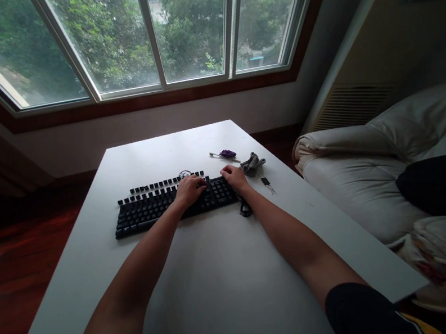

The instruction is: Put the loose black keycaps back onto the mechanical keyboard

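Observation:
A black keyboard (149, 213) lies across the white table, with loose black keycaps (150, 194) set out in rows behind it. My left hand (190, 190) rests on the keyboard, right of its middle, with fingers stretched out over the keys. At the back right corner of the keyboard is my right hand (235, 178), its thumb and fingertips pinched together. Whatever sits between those fingertips is too small to make out. By the right wrist lie a crumpled grey cloth (252, 164) and a small black-handled tool with wire prongs (266, 182).
Behind the hands lies a purple bundle (227, 153) near a thin white stick-like item (214, 154). A coiled black cable (244, 208) sits at the keyboard's right end. The white table (225, 280) stands before a window, with a pale sofa (349, 180) on the right.

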